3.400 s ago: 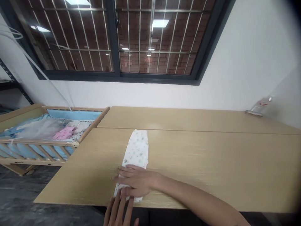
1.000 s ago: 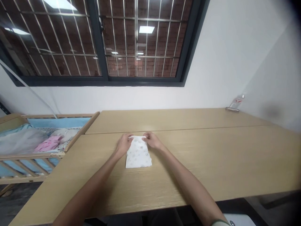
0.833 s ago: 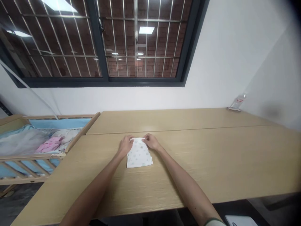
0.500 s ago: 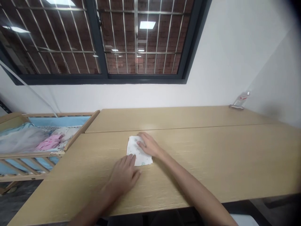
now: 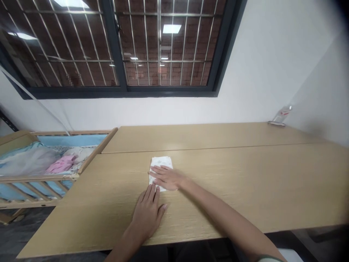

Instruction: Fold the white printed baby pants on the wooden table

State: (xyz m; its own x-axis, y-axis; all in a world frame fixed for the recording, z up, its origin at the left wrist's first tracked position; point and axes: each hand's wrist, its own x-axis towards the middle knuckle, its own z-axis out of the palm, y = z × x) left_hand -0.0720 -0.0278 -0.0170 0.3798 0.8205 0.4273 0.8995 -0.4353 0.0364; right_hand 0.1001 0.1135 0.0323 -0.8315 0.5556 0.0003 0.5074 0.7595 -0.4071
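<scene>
A small white cloth (image 5: 162, 161) with a faint print lies flat on the wooden table (image 5: 231, 174), partly covered by my fingers. My right hand (image 5: 165, 177) rests palm down across its middle, fingers stretched out to the left. At the cloth's near left corner, the fingertips of my left hand (image 5: 147, 209) touch or nearly touch its edge. That hand lies flat on the tabletop, its thumb held apart. Neither hand grips anything. The part of the cloth under my right palm is hidden.
A wooden crib (image 5: 40, 178) with blue lining and a pink cloth (image 5: 62, 163) inside adjoins the table's left end. A clear bottle-like item (image 5: 281, 115) leans in the far right corner. Behind the table stands a white wall with a barred window (image 5: 166, 47).
My right hand has come down from the cloth's far right corner and flattened over its middle. The cloth looks straighter and narrower. My left hand has shifted slightly nearer to me.
</scene>
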